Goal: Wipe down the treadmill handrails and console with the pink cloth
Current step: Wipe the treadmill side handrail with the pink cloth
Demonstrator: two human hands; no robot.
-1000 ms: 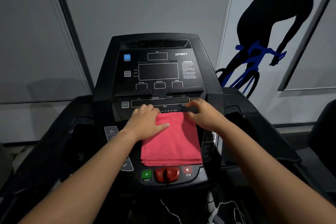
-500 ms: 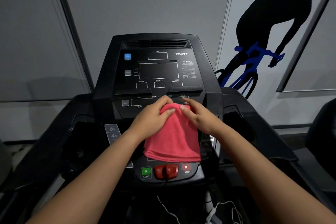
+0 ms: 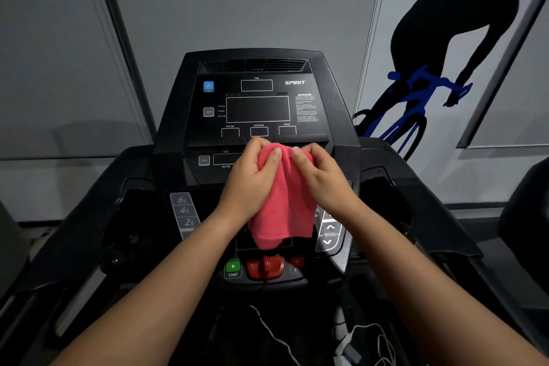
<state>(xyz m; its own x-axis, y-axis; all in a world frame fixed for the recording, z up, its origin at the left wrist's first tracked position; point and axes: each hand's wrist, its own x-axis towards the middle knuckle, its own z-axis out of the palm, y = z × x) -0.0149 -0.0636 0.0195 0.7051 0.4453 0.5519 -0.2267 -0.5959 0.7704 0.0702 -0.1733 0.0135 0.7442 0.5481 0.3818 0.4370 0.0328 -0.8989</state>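
The pink cloth hangs bunched in front of the black treadmill console, its lower edge just above the red safety key. My left hand grips the cloth's top left part, thumb over the fabric. My right hand pinches the top right part. Both hands hold the cloth up at the lower display row. The left handrail and right handrail run down either side, dark and partly hidden by my forearms.
A green START button, grey incline keys and a SPEED rocker surround the cloth. White cables lie below the console. A wall with a cyclist mural stands behind.
The cloth lay flat and folded on the console under both hands; both hands gathered its top edge and lifted it, so it now hangs bunched and uncovers the lower buttons.
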